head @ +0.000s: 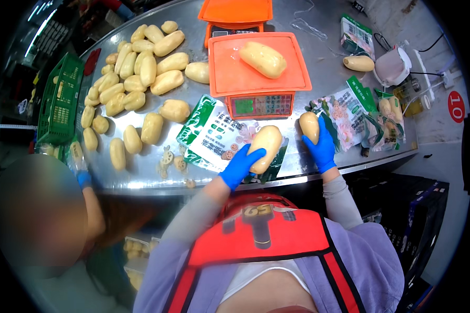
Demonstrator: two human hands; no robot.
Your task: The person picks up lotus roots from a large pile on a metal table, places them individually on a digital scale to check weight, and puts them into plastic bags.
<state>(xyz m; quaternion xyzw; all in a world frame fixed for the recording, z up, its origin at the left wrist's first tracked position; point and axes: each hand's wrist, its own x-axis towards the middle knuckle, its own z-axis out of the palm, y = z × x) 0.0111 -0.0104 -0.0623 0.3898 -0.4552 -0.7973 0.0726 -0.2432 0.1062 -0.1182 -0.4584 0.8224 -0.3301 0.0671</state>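
Note:
My left hand (238, 165), in a blue glove, grips a thick peeled lotus root segment (267, 146) above a printed plastic bag (215, 137) lying flat near the table's front edge. A smaller lotus root piece (309, 126) is in my right hand (322, 146), also gloved in blue, beside another stack of printed bags (346, 109). Between and beyond my hands stands an orange digital scale (260, 106) with a lit display. One lotus root segment (263, 60) rests on its tray (223, 74). Many more lotus root segments (135, 88) are spread over the left side.
The steel table (129, 182) has small lotus root offcuts (167, 157) near its front edge. Behind the first scale is a second orange scale (235, 11). At left are a green crate (58, 98) and a co-worker's gloved hand (84, 178). A pink-white container (392, 66) stands at right.

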